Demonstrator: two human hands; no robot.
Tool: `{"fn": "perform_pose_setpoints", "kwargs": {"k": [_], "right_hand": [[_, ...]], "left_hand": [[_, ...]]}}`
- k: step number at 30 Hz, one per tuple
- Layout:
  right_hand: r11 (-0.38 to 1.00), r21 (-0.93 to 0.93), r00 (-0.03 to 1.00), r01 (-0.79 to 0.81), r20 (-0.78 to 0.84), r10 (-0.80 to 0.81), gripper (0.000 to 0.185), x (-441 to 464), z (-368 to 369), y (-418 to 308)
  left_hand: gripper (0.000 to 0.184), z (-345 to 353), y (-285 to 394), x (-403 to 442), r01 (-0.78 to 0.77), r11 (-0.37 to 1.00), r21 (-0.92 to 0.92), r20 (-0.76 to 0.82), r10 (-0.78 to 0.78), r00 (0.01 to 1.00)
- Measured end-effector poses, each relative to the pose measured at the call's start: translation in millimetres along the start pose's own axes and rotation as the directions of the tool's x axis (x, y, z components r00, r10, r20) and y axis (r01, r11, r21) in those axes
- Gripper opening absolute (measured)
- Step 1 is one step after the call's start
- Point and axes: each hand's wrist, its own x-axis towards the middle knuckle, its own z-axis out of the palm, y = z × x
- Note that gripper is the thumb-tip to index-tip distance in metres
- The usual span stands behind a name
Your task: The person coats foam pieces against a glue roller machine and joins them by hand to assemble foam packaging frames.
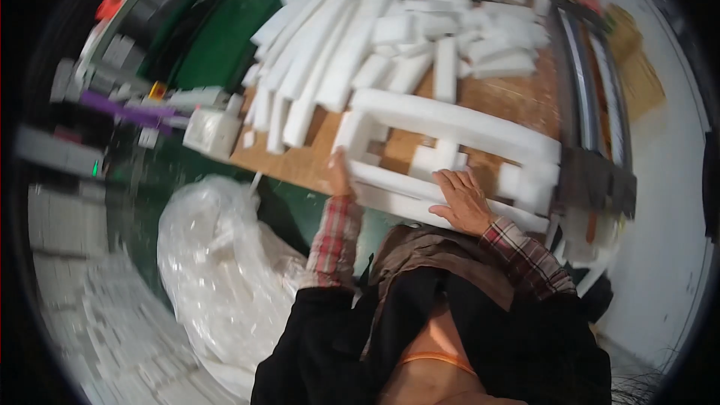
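Note:
A rectangular white foam frame lies at the front of the brown wooden table, with a crosspiece and small blocks inside it. My left hand touches the frame's left end; its fingers are partly hidden and seen edge-on. My right hand rests on the frame's front bar, right of its middle, with the fingers spread and nothing gripped.
Long white foam strips and a heap of foam blocks lie behind the frame. A metal roller device stands at the right edge. A large clear plastic bag is on the floor at left, near a white container.

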Motion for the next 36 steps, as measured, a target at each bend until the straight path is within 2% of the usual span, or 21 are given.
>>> {"fn": "perform_pose_setpoints", "kwargs": {"k": [3,4,5,7,8,10,13,15,17,18,20,21,22,23,25,26,27,30,31,35,36], "right_hand": [[0.962,0.083,0.960,-0.259,-0.085,0.266,0.042,-40.9,-52.7,3.9],[0.889,0.139,0.861,-0.436,-0.222,0.457,0.040,-68.4,-67.0,5.0],[0.788,0.223,0.710,-0.574,-0.343,0.615,0.038,-96.1,-78.9,5.0],[0.671,0.119,0.590,-0.732,-0.382,0.711,0.036,-163.9,-81.8,18.8],[0.657,0.121,0.574,-0.744,-0.386,0.722,0.036,-187.9,-75.1,17.2],[0.445,0.261,0.350,-0.857,-0.341,0.873,0.033,-218.6,-53.4,9.4],[0.443,0.311,0.344,-0.841,-0.325,0.881,0.033,-212.6,-18.6,11.3],[0.469,0.345,0.369,-0.813,-0.319,0.873,0.032,-204.5,-6.4,17.1],[0.455,-0.006,0.441,-0.890,-0.259,0.859,0.033,-192.8,-0.6,10.5],[0.512,0.022,0.490,-0.859,-0.260,0.832,0.033,-189.9,6.7,11.1],[0.570,0.122,0.439,-0.813,-0.514,0.737,0.040,-194.4,21.6,25.4],[0.515,0.120,0.400,-0.849,-0.491,0.774,0.045,-198.7,27.4,29.3],[0.680,0.105,0.487,-0.726,-0.619,0.616,0.045,-180.1,15.0,28.9],[0.702,0.089,0.480,-0.706,-0.670,0.567,0.045,-171.3,9.3,29.9],[0.645,-0.032,0.466,-0.763,-0.718,0.516,0.045,-178.1,12.4,34.9],[0.661,-0.034,0.471,-0.750,-0.728,0.497,0.045,-168.1,5.4,47.3],[0.614,0.040,0.445,-0.788,-0.653,0.613,0.045,-161.1,-6.7,56.6],[0.384,0.186,0.315,-0.905,-0.314,0.896,0.048,-161.0,-42.4,60.6],[0.389,0.175,0.324,-0.905,-0.309,0.894,0.048,-164.6,-43.7,62.5],[0.452,0.641,0.487,-0.621,-0.136,0.863,0.050,-197.3,-36.5,74.8],[0.614,0.270,0.587,-0.741,-0.184,0.789,0.049,-203.6,-34.1,80.9]], "left_hand": [[0.034,-28.5,-3.4,6.4,0.044,0.998,-0.039,0.251,-0.033,0.967],[0.035,-33.7,-5.6,4.1,0.064,0.997,-0.044,0.323,-0.046,0.945],[0.033,-33.3,12.2,-8.2,0.254,0.928,-0.273,0.233,-0.193,0.953],[0.037,-37.3,30.2,-24.4,0.059,0.982,0.182,0.341,-0.119,0.933],[0.037,-44.4,24.5,-25.5,0.060,0.980,0.192,0.355,-0.127,0.926],[0.047,-59.6,9.0,-19.7,-0.145,0.906,0.398,0.514,-0.089,0.853],[0.049,-42.8,-4.2,-20.4,-0.217,0.879,0.425,0.466,-0.007,0.885],[0.048,-36.6,-18.9,-16.6,-0.396,0.692,0.603,0.425,0.141,0.894],[0.048,-36.3,-30.1,-13.0,-0.439,0.646,0.624,0.406,0.211,0.889],[0.050,-39.7,-42.3,1.0,-0.444,0.646,0.621,0.418,0.206,0.885],[0.045,-44.3,-52.9,-1.5,-0.539,0.452,0.710,0.387,0.388,0.836],[0.043,-41.4,-49.0,-3.4,-0.515,0.447,0.732,0.373,0.369,0.851],[0.042,-38.5,-50.8,-4.7,-0.493,0.448,0.746,0.366,0.342,0.865],[0.040,-35.1,-53.7,-4.2,-0.539,0.444,0.716,0.360,0.426,0.830],[0.041,-18.0,-22.6,-17.5,-0.442,0.527,0.726,0.283,0.357,0.890],[0.041,-8.2,-6.1,-15.8,-0.555,0.524,0.646,0.323,0.472,0.821],[0.041,0.0,7.5,-13.9,-0.657,0.501,0.564,0.354,0.572,0.740],[0.045,22.6,54.4,-10.7,-0.586,0.519,0.622,0.392,0.441,0.807],[0.046,23.2,55.9,-5.7,-0.565,0.552,0.613,0.385,0.417,0.824],[0.050,15.4,46.2,0.4,-0.527,0.704,0.475,0.409,0.353,0.841],[0.050,13.9,48.4,-1.8,-0.393,0.743,0.542,0.371,0.209,0.905]]}}
